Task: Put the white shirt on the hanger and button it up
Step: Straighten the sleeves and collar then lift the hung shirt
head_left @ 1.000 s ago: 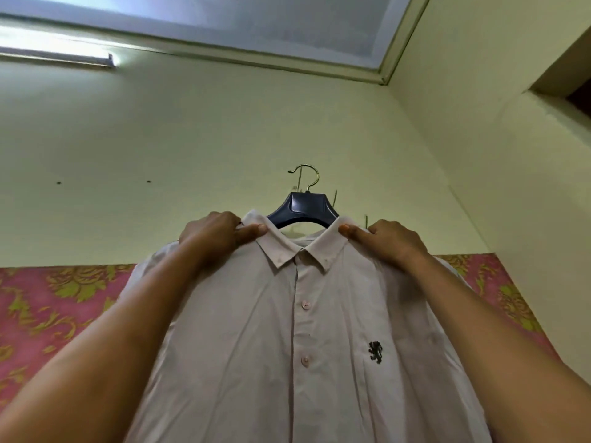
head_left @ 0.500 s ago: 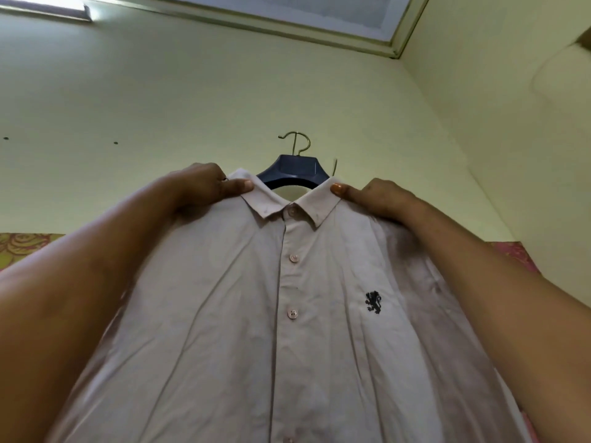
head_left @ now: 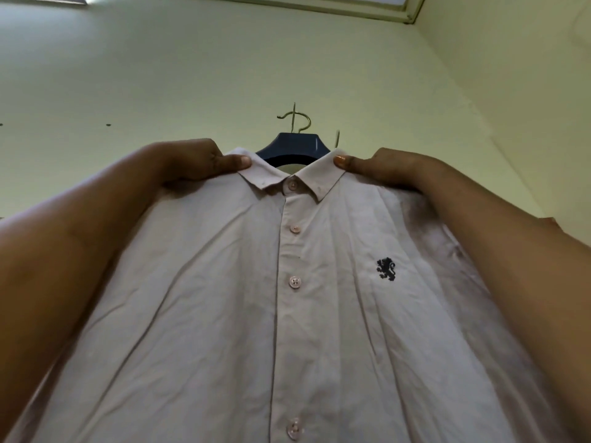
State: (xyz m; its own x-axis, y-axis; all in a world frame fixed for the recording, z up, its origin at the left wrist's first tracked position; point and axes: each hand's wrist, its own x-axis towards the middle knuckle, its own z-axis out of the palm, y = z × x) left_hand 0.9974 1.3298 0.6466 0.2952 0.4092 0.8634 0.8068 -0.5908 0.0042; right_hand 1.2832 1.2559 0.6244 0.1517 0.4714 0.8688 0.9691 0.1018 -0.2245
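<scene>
Buttoned white cotton shirt on dark plastic hanger | left hand grips collar's left side | right hand grips collar's right side

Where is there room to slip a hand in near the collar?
Free: the placket strip below the collar between the two hands, and the chest around the lion logo. Crowded: both collar ends, pinched by the left hand and right hand.

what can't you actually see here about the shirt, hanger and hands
All in the head view:
- Hanger: its arms are inside the white shirt; only the dark neck and metal hook show.
- What the hook hangs from: too small to tell.
- Left hand and right hand: only thumbs show on the collar; the fingers are behind the cloth.
- Shirt hem and lower buttons: cut off by the bottom edge.
- Sleeves: covered by the forearms.
</scene>
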